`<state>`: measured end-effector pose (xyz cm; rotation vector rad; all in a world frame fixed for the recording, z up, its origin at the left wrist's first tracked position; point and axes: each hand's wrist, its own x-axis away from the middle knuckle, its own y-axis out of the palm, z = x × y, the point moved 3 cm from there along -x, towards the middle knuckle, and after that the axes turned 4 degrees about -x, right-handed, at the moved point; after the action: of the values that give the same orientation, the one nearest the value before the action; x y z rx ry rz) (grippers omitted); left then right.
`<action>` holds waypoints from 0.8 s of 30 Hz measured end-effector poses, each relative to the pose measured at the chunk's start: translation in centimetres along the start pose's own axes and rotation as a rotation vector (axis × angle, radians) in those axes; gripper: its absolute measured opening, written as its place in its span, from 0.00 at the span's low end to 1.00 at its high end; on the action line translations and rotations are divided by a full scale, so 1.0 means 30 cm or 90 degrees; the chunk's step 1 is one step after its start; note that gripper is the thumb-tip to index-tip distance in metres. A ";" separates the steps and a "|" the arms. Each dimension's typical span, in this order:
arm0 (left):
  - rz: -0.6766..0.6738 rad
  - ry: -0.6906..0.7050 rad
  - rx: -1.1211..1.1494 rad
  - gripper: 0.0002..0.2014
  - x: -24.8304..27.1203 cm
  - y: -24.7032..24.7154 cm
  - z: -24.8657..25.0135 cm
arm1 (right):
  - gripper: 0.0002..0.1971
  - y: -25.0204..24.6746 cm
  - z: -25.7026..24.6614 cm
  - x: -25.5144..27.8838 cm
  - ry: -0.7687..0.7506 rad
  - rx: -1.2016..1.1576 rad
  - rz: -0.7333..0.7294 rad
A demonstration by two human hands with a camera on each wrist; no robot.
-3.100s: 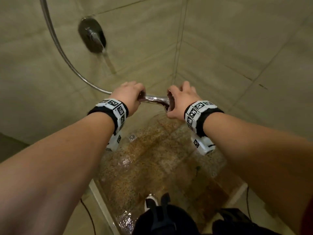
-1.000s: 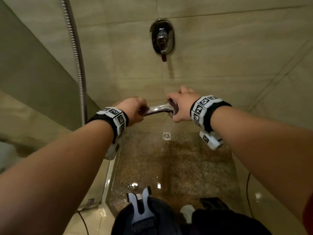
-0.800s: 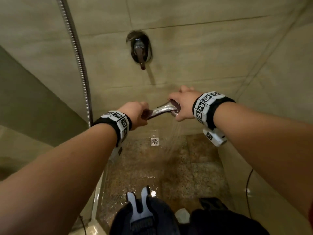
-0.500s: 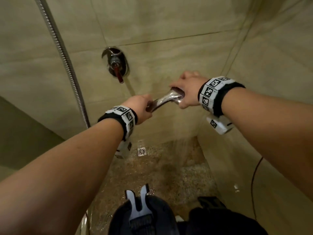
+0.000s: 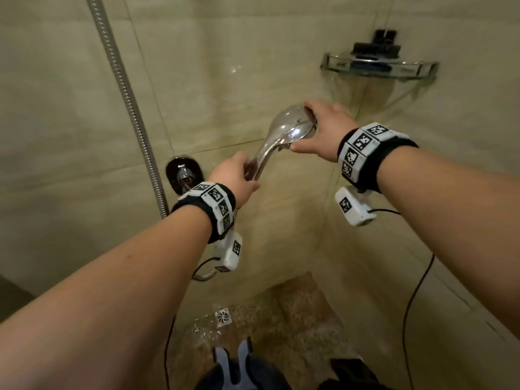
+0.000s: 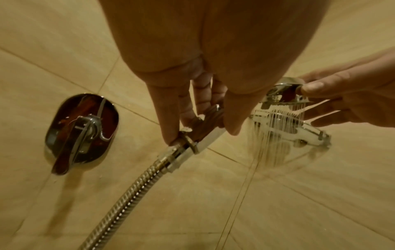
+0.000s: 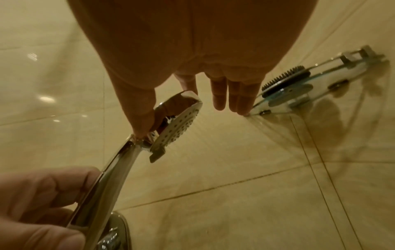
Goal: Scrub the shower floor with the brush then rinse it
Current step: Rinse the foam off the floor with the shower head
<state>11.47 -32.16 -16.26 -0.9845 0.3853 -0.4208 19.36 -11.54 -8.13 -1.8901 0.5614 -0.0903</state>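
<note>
Left hand, arm outstretched, fingers wrapped round the showerhead handle; right hand, raised higher, pinches the spraying head's rim.

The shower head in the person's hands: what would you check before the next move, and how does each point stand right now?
1. Left hand grips the shower head by its handle: ok.
2. Right hand steadies its rim: ok.
3. Water running: ok, visible in the wrist views.
4. Spray aimed at the shower floor: not ok, it hits the wall corner.
5. Brush parked on the glass shelf: ok.
6. Floor fully rinsed: cannot tell.
</note>
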 end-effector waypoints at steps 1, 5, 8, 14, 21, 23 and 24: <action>0.011 0.008 -0.001 0.20 -0.005 -0.027 0.001 | 0.54 -0.022 -0.024 -0.001 0.000 0.006 0.008; 0.027 0.009 0.040 0.19 -0.024 -0.116 -0.011 | 0.51 -0.080 -0.109 -0.012 0.005 0.037 0.021; 0.028 0.005 0.048 0.19 -0.034 -0.169 -0.020 | 0.45 -0.104 -0.156 -0.018 0.000 0.045 0.032; 0.042 0.056 -0.063 0.17 -0.040 -0.251 -0.041 | 0.54 -0.093 -0.224 -0.043 0.004 0.119 0.001; -0.034 0.069 -0.149 0.16 -0.012 -0.270 -0.138 | 0.56 0.081 -0.314 -0.027 -0.078 0.220 -0.127; -0.058 0.060 -0.157 0.16 0.005 -0.262 -0.168 | 0.49 0.148 -0.328 -0.018 -0.090 0.242 -0.146; -0.072 0.049 -0.162 0.16 0.013 -0.252 -0.194 | 0.44 0.188 -0.334 -0.016 -0.093 0.245 -0.158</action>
<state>7.67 -40.18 -12.73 -1.2448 0.4625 -0.5225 13.81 -21.55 -9.20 -1.5663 0.1898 -0.2057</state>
